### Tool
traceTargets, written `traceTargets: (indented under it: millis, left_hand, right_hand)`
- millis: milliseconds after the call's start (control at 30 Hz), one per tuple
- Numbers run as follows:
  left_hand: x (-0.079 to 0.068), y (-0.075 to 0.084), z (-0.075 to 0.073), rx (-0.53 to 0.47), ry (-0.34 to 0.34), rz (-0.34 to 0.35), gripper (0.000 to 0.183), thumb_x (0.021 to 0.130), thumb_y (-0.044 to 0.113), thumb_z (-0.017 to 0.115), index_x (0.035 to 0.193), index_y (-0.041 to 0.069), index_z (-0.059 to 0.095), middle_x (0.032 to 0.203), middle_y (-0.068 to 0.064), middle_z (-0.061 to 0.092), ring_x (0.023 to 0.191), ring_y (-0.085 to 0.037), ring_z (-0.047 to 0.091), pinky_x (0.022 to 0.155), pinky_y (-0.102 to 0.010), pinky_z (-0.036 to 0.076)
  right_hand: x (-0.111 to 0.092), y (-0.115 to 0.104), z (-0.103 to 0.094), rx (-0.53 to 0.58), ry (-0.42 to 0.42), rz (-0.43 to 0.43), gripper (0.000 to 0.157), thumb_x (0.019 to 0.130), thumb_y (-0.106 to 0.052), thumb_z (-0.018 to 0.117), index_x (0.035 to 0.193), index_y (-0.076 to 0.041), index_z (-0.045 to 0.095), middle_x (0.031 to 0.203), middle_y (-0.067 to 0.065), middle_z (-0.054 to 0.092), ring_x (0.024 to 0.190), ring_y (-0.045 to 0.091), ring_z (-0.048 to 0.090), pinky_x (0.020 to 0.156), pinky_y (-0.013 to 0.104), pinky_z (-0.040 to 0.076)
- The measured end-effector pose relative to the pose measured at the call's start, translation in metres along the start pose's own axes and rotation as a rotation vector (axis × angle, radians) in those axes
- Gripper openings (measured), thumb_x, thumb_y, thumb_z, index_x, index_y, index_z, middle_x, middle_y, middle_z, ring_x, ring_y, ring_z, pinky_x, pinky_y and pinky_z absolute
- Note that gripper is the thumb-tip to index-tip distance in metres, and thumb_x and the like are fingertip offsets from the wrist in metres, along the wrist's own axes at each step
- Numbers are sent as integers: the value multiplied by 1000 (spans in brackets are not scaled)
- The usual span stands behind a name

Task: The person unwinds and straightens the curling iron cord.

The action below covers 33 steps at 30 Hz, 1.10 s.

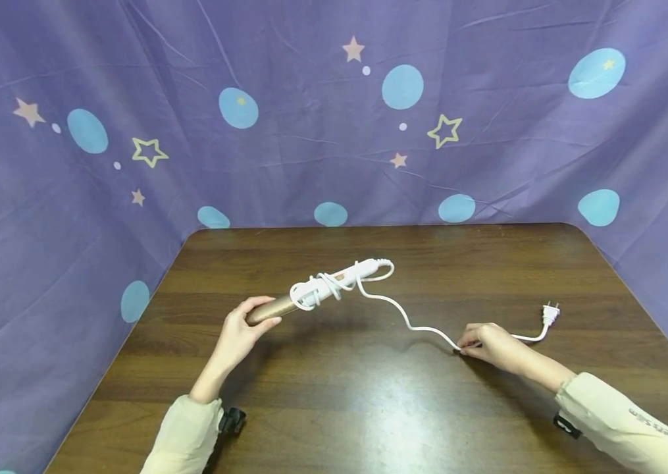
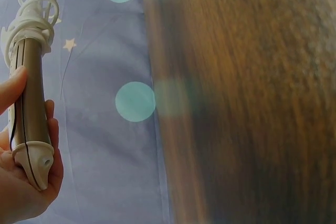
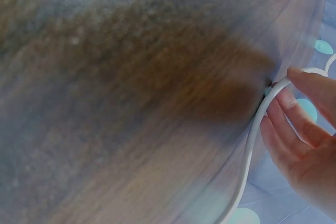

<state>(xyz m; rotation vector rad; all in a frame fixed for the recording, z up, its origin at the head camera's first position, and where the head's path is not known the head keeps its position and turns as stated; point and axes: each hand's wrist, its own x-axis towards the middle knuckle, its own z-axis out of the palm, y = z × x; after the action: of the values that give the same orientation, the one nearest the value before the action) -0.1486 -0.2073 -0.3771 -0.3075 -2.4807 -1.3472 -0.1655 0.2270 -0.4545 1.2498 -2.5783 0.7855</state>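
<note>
My left hand [image 1: 237, 336] grips the gold end of a hair straightener [image 1: 277, 307], thumb on one side and fingers on the other. The straightener is held tilted above the table, its white handle pointing to the far right. Loops of white cord [image 1: 328, 282] are wound around that handle. In the left wrist view, the straightener [image 2: 33, 93] shows a lengthwise seam and a white tip near the palm. My right hand [image 1: 496, 345] pinches a loose stretch of the cord [image 3: 249, 145] between thumb and fingertips. Beyond that hand, the cord ends in a white two-prong plug [image 1: 550, 313].
The brown wooden table [image 1: 322, 408] reaches back to a purple curtain [image 1: 310, 164] with stars and blue dots, which also hangs along both sides. A bright glare lies on the tabletop near the front middle.
</note>
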Motion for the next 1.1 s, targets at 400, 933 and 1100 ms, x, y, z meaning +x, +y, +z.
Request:
traceTargets:
  millis: [400,933,1100]
  left_hand:
    - [-1,3,1,13,-3,20,34,68,-2,72,99,-3,61,95,-18,62,81,-21,52,71,-21,37]
    - [-1,6,1,45,4,61,34,66,-3,73,98,-3,61,94,-17,63,79,-19,51,70,-25,37]
    - [-2,6,3,65,0,63,34,66,-2,73,97,-3,61,94,-17,63,78,-19,51,69,-25,38]
  right_hand:
    - [11,-6,-3,38,-4,87,14,69,-6,71,83,-7,68,76,-4,60,69,7,55,60,25,45]
    - [51,-31,-7,126,73,145,25,73,-6,70,96,1,64,84,6,63,77,18,59,69,32,47]
    - [62,-38,-6,130,97,132,26,73,-8,70,97,-1,65,85,4,63,78,16,59,70,31,47]
